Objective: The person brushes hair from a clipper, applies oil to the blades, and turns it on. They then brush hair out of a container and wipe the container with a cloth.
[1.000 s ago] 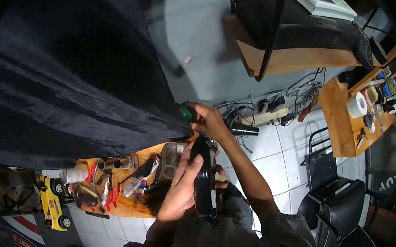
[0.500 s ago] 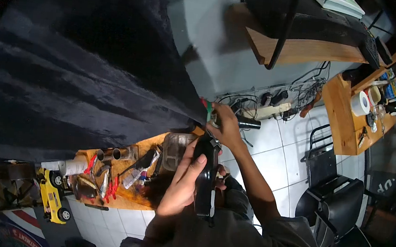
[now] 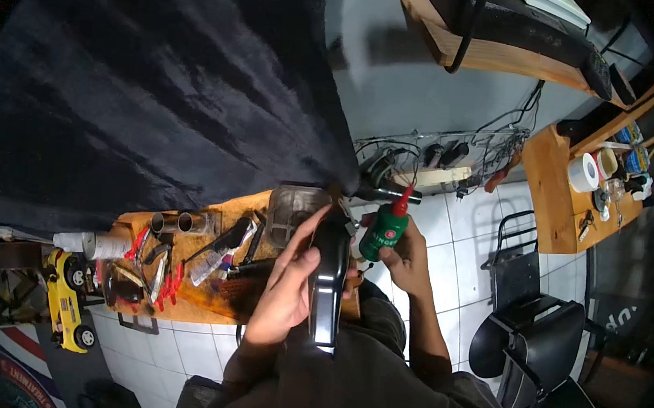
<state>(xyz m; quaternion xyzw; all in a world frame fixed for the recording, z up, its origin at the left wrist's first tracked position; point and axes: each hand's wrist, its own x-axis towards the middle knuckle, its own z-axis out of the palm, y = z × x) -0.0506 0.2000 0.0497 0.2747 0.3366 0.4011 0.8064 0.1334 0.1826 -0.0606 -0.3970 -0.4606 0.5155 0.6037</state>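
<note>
A black hair clipper (image 3: 326, 283) stands nearly upright in the grip of my left hand (image 3: 288, 283), its metal blade end (image 3: 348, 218) at the top. Just right of the blade, my right hand (image 3: 408, 259) is closed around a green bottle (image 3: 384, 231) with a red nozzle (image 3: 403, 201) that points up and slightly right. The bottle and the clipper are apart. Part of the fingers behind the clipper is hidden.
A dark cloth (image 3: 156, 93) hangs at the upper left. Below it a wooden table (image 3: 199, 306) bears tools, metal cups and a clear tray (image 3: 288, 212). A yellow toy car (image 3: 69, 301) is at lower left, black chairs (image 3: 550, 343) at right, cables (image 3: 498, 146) along the wall.
The green bottle has turned upright, its red nozzle now up, and moved right and down from the clipper's blade with my right hand. My left hand and the clipper have shifted slightly left.
</note>
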